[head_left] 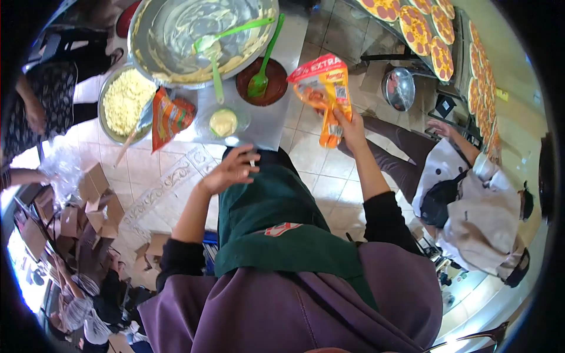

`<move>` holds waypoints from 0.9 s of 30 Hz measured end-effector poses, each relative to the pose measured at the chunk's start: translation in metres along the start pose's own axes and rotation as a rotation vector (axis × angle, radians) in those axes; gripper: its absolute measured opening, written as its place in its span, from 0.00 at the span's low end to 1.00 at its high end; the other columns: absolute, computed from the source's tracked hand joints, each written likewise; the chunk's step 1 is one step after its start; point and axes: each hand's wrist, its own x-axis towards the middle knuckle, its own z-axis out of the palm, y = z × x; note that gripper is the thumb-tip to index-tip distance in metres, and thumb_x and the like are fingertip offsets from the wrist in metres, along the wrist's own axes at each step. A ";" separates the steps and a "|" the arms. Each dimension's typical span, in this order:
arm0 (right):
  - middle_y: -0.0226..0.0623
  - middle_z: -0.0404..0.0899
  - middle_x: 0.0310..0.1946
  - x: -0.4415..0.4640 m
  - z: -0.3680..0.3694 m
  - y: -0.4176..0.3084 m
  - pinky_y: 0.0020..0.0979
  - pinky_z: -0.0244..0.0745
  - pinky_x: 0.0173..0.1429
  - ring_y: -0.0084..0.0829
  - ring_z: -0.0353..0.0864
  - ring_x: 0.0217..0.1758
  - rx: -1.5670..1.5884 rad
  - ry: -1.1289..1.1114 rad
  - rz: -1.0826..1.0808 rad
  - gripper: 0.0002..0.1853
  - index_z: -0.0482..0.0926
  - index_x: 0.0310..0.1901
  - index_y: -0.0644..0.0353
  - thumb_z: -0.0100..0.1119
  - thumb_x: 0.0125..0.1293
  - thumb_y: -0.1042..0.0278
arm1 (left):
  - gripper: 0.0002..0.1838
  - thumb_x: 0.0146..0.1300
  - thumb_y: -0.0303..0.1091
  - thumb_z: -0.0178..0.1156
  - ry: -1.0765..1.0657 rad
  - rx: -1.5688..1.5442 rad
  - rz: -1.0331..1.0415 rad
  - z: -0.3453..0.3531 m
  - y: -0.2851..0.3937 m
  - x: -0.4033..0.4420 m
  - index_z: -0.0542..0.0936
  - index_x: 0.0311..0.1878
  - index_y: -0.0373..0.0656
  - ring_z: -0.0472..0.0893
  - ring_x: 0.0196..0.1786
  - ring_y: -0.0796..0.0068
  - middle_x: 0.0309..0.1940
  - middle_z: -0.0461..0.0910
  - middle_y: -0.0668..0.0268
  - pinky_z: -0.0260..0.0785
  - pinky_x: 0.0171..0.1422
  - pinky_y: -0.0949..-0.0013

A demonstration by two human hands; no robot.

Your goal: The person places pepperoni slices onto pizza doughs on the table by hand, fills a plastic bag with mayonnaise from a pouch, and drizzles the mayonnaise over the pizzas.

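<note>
My right hand (pixel 352 129) is closed around an orange and yellow plastic packet (pixel 322 88), with "EXTRA" printed on its red top strip. It is held up to the right of the metal table (pixel 282 117). My left hand (pixel 232 170) is just off the table's near edge, fingers apart and holding nothing. Close by on the table are a small container of pale cream (pixel 223 122) and another orange-red packet (pixel 170 117). A bowl of red sauce (pixel 276 88) has a green spatula (pixel 259 82) in it.
A large metal bowl (pixel 176 53) smeared with pale cream holds green utensils. Left of it stands a bowl of shredded cheese (pixel 125 103). Topped pizzas (pixel 416 29) line racks at right, near a person in white (pixel 465 182). Another person (pixel 47 100) stands left, above cardboard boxes (pixel 94 188).
</note>
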 end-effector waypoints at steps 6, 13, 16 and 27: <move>0.34 0.80 0.37 0.140 0.021 0.007 0.25 0.72 0.44 0.21 0.78 0.40 -0.035 0.141 -0.180 0.16 0.76 0.47 0.65 0.60 0.62 0.63 | 0.29 0.61 0.37 0.58 0.417 -0.136 -0.041 -0.029 -0.072 -0.024 0.60 0.64 0.47 0.75 0.52 0.65 0.54 0.71 0.60 0.69 0.55 0.58; 0.38 0.81 0.37 0.260 0.087 0.007 0.28 0.72 0.44 0.27 0.79 0.40 0.009 0.139 -0.261 0.18 0.76 0.47 0.63 0.63 0.58 0.61 | 0.23 0.66 0.37 0.51 0.769 -0.209 -0.013 -0.052 -0.113 -0.045 0.60 0.62 0.46 0.76 0.48 0.65 0.50 0.72 0.58 0.72 0.51 0.59; 0.41 0.81 0.38 0.267 0.114 -0.012 0.33 0.73 0.46 0.34 0.80 0.41 -0.175 0.114 -0.192 0.22 0.76 0.46 0.62 0.65 0.55 0.54 | 0.23 0.66 0.39 0.50 0.824 -0.244 0.050 -0.063 -0.117 -0.044 0.60 0.62 0.46 0.76 0.48 0.63 0.50 0.72 0.58 0.71 0.51 0.59; 0.57 0.76 0.41 0.239 0.092 0.030 0.39 0.71 0.50 0.49 0.76 0.46 -0.588 0.393 -0.500 0.34 0.78 0.41 0.69 0.62 0.50 0.38 | 0.34 0.65 0.61 0.41 0.904 -0.401 0.287 -0.098 -0.082 -0.007 0.59 0.63 0.44 0.68 0.60 0.54 0.58 0.67 0.53 0.60 0.63 0.48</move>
